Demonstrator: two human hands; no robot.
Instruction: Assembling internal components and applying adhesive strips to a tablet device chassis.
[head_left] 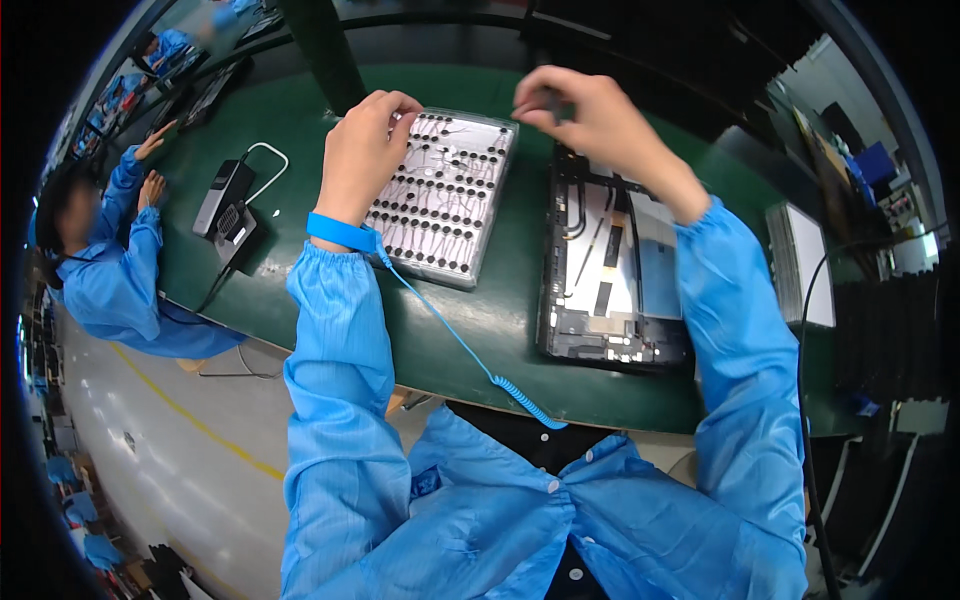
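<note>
My left hand (368, 150) is over the upper left edge of a clear plastic tray (488, 232), its thumb and fingers curled together; what they pinch, if anything, is hidden. Rows of small round black parts with thin wires (430, 205) lie on the tray's white surface. My right hand (600, 118) is raised beyond the tray's upper right corner. Its bent fingers close around a small dark object (550, 103), too blurred to name. Below that hand lies an opened flat device housing (610, 345) with a black frame, silvery interior and dark strips.
A blue wrist strap (342, 233) runs by a coiled cord (520, 398) across the green table (440, 350). Black box-shaped devices with cables (228, 205) sit at left, near a co-worker in blue (115, 250). A stack of white sheets or panels (808, 265) stands at right. A green post (325, 50) rises behind.
</note>
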